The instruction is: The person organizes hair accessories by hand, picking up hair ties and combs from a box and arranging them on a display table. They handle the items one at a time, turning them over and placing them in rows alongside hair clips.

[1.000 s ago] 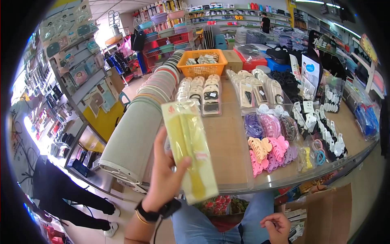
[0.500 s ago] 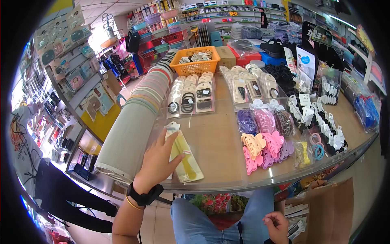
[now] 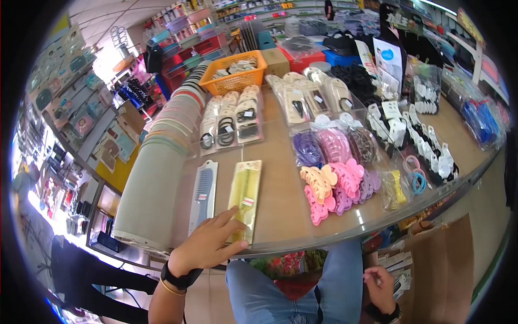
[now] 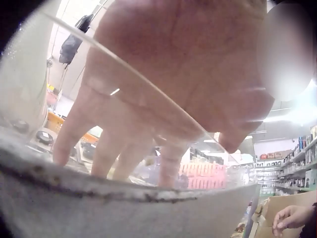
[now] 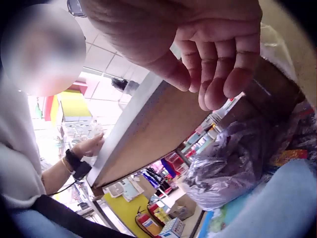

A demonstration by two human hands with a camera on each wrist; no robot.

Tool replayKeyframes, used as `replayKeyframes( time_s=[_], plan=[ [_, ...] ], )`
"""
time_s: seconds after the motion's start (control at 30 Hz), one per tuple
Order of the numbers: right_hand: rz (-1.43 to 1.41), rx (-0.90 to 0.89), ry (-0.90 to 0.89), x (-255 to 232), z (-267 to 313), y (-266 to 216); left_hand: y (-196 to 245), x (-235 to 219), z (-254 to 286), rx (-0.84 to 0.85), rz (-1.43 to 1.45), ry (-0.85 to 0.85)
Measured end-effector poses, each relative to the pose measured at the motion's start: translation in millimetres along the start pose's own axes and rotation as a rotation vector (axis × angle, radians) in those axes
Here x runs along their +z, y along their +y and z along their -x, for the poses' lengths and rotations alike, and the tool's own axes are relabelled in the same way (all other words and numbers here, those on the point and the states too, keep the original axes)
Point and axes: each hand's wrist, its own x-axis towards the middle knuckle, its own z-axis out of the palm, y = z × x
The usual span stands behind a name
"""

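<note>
In the head view a yellow-green comb package [image 3: 245, 197] lies flat on the table, and the left hand [image 3: 208, 243] touches its lower part with spread fingers. Just left of it lies a blue-grey comb in a clear pack [image 3: 204, 189]. The left wrist view shows the left palm [image 4: 173, 64] and straight fingers over the table's edge. The right hand [image 3: 380, 289] hangs by the right thigh, holding nothing; in the right wrist view its fingers [image 5: 214, 89] are loosely curled.
A grey-white roll [image 3: 154, 183] runs along the table's left side. Behind are carded hair ties [image 3: 232, 121] and an orange basket [image 3: 232, 86]. Claw clips [image 3: 334, 186] in clear packs lie to the right. An open cardboard box [image 3: 445, 270] stands below the table's right edge.
The yellow-green package, held up a second ago, now lies straighter beside the blue-grey comb. The left hand has let it go and moved toward the table's front edge. The head view has shifted.
</note>
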Motion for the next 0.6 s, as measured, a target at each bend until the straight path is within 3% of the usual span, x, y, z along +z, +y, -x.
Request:
replayKeyframes(
  time_s=[0.13,0.2,0.3,0.37,0.4,0.43,0.47,0.5,0.53,0.57,0.6],
  plan=[
    [0.130,0.036,0.127,-33.8,-0.4,38.5,8.0,3.8,2.6,-0.146,-0.082,0.010],
    [0.149,0.078,0.173,-51.3,0.0,60.0,9.1,5.2,4.9,-0.141,-0.070,-0.016],
    [0.067,0.147,0.256,-76.1,7.2,124.4,3.5,10.6,6.9,-0.187,-0.040,0.033],
    [0.301,0.169,0.248,-96.0,17.2,172.7,-7.9,14.1,9.5,-0.210,0.023,0.059],
    [0.522,0.251,0.198,-105.6,24.5,187.7,-7.0,14.6,9.7,-0.261,0.043,0.093],
    [0.519,0.389,0.212,-111.7,34.5,204.3,-4.6,15.0,8.7,-0.296,0.049,0.091],
    [0.501,0.434,0.269,-117.8,46.3,227.6,-22.6,27.8,15.0,-0.142,0.005,0.243],
    [0.576,0.519,0.360,-121.1,59.3,266.5,-19.7,25.0,15.5,-0.230,0.088,0.180],
    [0.573,0.620,0.397,-130.2,75.5,309.8,-18.8,17.9,14.4,-0.191,0.001,0.078],
    [0.650,0.640,0.500,-131.1,86.0,316.2,-18.5,12.8,11.0,-0.156,-0.096,-0.011],
    [0.598,0.786,0.614,-132.3,90.3,323.0,-11.8,14.9,9.3,-0.129,-0.086,-0.027]
  ],
)
